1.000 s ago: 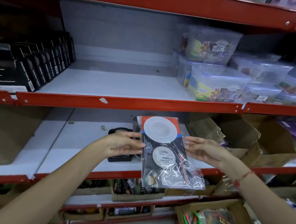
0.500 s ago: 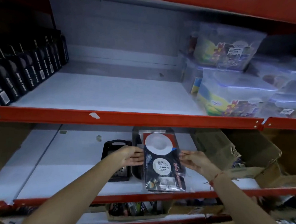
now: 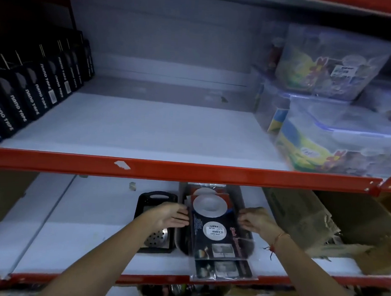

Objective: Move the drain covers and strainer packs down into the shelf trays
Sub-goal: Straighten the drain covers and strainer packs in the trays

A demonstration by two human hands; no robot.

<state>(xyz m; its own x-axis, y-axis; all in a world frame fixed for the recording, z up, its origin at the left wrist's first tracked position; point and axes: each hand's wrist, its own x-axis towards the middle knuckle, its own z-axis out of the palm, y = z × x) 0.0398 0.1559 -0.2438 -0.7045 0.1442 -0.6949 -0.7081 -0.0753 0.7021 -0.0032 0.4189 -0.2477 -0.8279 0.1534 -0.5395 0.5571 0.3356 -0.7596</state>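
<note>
A clear-wrapped strainer pack (image 3: 216, 230) with a white disc, a round price sticker and a dark card lies over a dark tray (image 3: 244, 197) on the lower shelf. More packs lie beneath it, their ends sticking out toward the shelf's front edge. My left hand (image 3: 170, 215) pinches the pack's left edge and my right hand (image 3: 255, 221) pinches its right edge. A black tray (image 3: 156, 198) to the left holds a perforated metal drain cover (image 3: 157, 237), partly hidden by my left forearm.
The red shelf beam (image 3: 188, 170) crosses just above my hands. Black tape boxes (image 3: 31, 99) line the upper shelf's left side; clear plastic containers (image 3: 330, 125) stack at its right. Crumpled cardboard boxes (image 3: 312, 220) sit right of the tray. White lower shelf board (image 3: 80, 227) stretches left.
Both hands have carried the pack forward and down from in front of the shelf onto the tray on the lower shelf. The view has moved closer and slightly up.
</note>
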